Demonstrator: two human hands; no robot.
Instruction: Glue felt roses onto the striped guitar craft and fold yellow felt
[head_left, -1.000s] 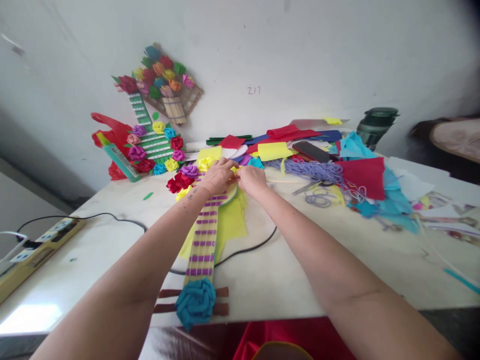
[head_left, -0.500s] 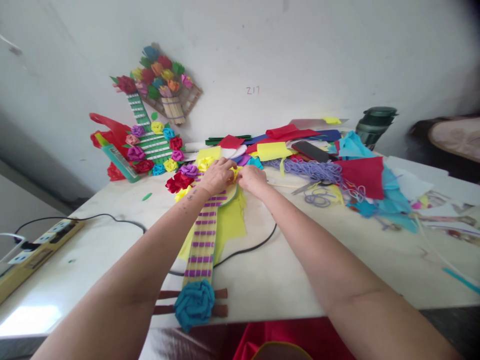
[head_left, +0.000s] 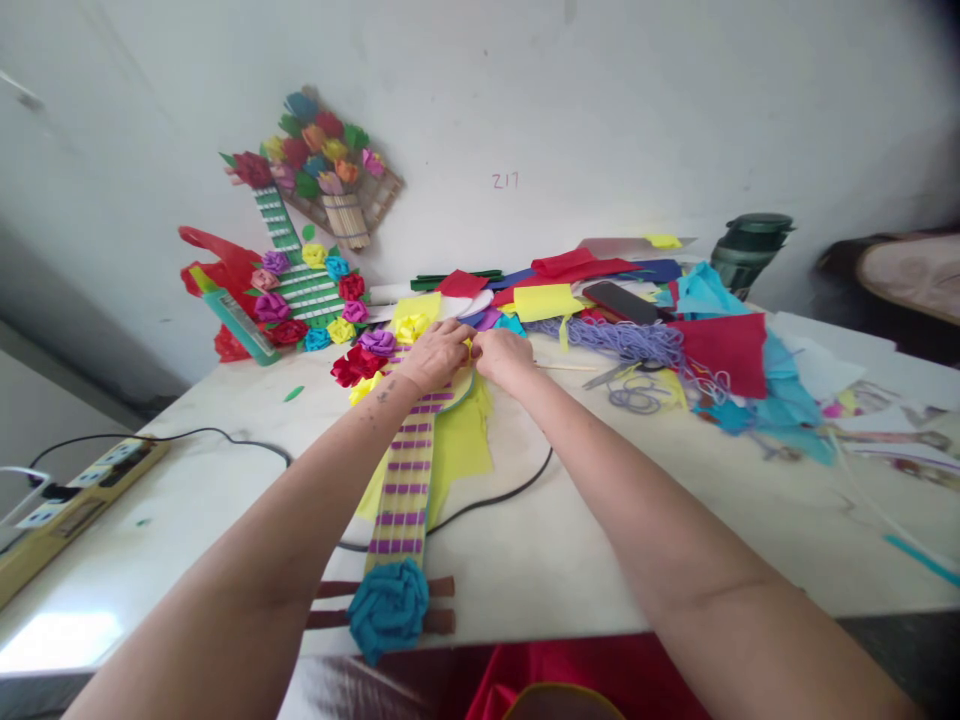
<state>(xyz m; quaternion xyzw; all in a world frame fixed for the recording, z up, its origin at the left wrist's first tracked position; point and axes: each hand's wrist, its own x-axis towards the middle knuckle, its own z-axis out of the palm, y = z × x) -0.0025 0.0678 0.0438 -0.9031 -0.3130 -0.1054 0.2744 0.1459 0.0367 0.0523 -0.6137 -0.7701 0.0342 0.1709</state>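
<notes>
A paper guitar (head_left: 409,465) lies on the table with its neck toward me, yellow with purple stripes and pale strings. A large blue paper rose (head_left: 388,608) covers its near end, over brown pegs. My left hand (head_left: 439,355) rests over the guitar's body, fingers bent and pinched. Right against it, my right hand (head_left: 504,358) is closed, its fingertips meeting the left ones at the body's right edge. Between them is a yellow paper flower (head_left: 470,347), mostly hidden by the fingers. Red, purple and yellow paper roses (head_left: 377,342) edge the body's left side.
A green paper guitar (head_left: 311,290) with roses leans at the back left beside a glue bottle (head_left: 240,318). Paper sheets (head_left: 544,302), a phone (head_left: 619,302), purple yarn (head_left: 622,340) and scissors (head_left: 607,376) lie behind and right. A black cable (head_left: 495,495) passes under the guitar; a power strip (head_left: 82,490) is left.
My hands stay almost in place, with small finger movements. Less of the yellow paper flower shows between my fingertips than before. The guitar has not moved.
</notes>
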